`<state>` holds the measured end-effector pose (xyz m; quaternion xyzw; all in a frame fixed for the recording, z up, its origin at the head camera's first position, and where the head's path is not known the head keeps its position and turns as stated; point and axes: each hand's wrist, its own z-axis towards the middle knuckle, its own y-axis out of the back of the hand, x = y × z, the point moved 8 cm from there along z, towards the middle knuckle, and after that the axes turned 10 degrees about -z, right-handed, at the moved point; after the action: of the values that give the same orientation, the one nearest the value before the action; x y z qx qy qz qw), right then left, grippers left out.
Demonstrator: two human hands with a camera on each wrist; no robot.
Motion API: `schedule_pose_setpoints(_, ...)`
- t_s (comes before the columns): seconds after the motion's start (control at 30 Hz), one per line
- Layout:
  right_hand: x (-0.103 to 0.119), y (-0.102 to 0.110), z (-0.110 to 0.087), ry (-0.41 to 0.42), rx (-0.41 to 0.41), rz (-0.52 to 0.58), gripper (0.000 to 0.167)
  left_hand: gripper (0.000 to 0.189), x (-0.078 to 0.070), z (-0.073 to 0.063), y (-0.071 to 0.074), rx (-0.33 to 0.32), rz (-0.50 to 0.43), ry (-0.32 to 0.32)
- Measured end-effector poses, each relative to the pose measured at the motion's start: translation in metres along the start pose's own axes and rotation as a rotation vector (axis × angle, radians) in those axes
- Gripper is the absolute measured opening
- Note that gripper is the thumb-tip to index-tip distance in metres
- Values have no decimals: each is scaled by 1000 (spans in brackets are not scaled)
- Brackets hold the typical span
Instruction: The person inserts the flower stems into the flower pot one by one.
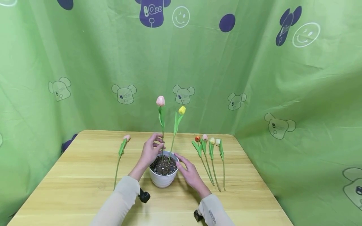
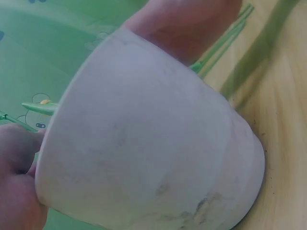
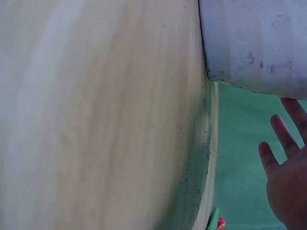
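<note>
A white pot filled with dark soil stands upright on the table. In it stand a pink tulip and a yellow tulip leaning a little to the right. My left hand pinches the pink tulip's stem low down, just above the rim. At the pot's right side, my right hand rests against rim and wall with fairly straight fingers. The right wrist view shows spread fingers beside the pot wall. The pot hides most of both hands in the left wrist view.
Another pink tulip lies on the wooden table at the left. To the right lie a red tulip, a pale pink tulip, a pale yellow tulip and a white tulip. A green curtain hangs behind.
</note>
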<state>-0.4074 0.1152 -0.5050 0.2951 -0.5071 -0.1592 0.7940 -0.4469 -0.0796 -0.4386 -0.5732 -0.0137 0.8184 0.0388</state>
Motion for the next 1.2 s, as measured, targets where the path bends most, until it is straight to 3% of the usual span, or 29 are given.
schedule_pose_setpoints(0.13, 0, 0, 1, 7, -2, 3, 47, 31, 2, -1, -2, 27, 46, -15)
schedule_pose_setpoints(0.43, -1, 0, -1, -2, 3, 7, 47, 29, -2, -7, -10, 91, 314, -102)
schedule_pose_setpoints(0.57, 0, 0, -1, 1, 5, 6, 47, 30, -2, -9, -11, 103, 371, -105)
schedule_pose_setpoints(0.83, 1, -1, -2, 6, 0, 7, 46, 41, -5, -9, -8, 100, 308, -120)
schedule_pose_setpoints(1.07, 3, 1, -2, 5, -2, 3, 46, 17, -8, -1, -4, 73, 277, -128)
schedule_pose_setpoints(1.2, 4, 2, -1, 8, -3, 6, 46, 11, -9, 3, -7, 92, 259, -96)
